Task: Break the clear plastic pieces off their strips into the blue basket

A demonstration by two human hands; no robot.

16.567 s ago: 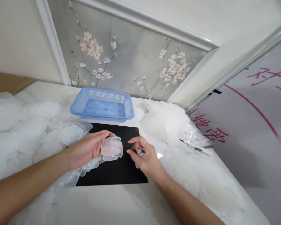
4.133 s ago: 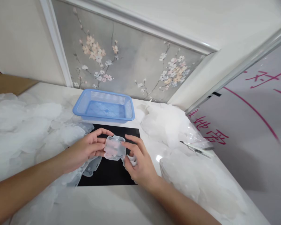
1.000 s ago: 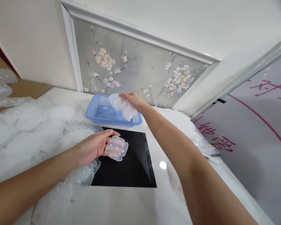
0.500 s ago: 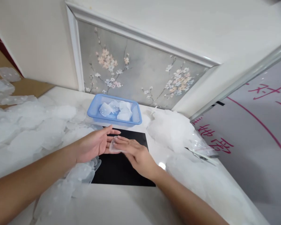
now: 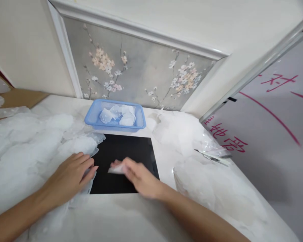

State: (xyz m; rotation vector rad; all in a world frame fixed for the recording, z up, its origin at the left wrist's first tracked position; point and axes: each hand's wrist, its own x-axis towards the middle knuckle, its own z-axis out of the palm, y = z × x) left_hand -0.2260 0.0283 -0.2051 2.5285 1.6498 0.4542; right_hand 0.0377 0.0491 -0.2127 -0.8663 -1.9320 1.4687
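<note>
My right hand (image 5: 141, 176), slightly blurred, holds a thin translucent white piece (image 5: 116, 169) above the black mat (image 5: 123, 151). My left hand (image 5: 72, 173) is palm down at the mat's left edge, on the pile of translucent white pieces (image 5: 37, 148), its fingers bent; whether it grips one of them is hidden. Behind the mat stands a blue basket (image 5: 91, 118) with several similar pieces inside.
Another white heap (image 5: 179, 132) lies right of the basket, and a larger clear bag-like bundle (image 5: 212, 188) is nearer on the right. Scissors or a similar tool (image 5: 213, 157) lie between them. A whiteboard (image 5: 272, 134) with red writing stands at the right.
My hands have moved apart: the left went left and down onto the pile, turning palm down. The right came slightly nearer with the white piece. The view shifted a little.
</note>
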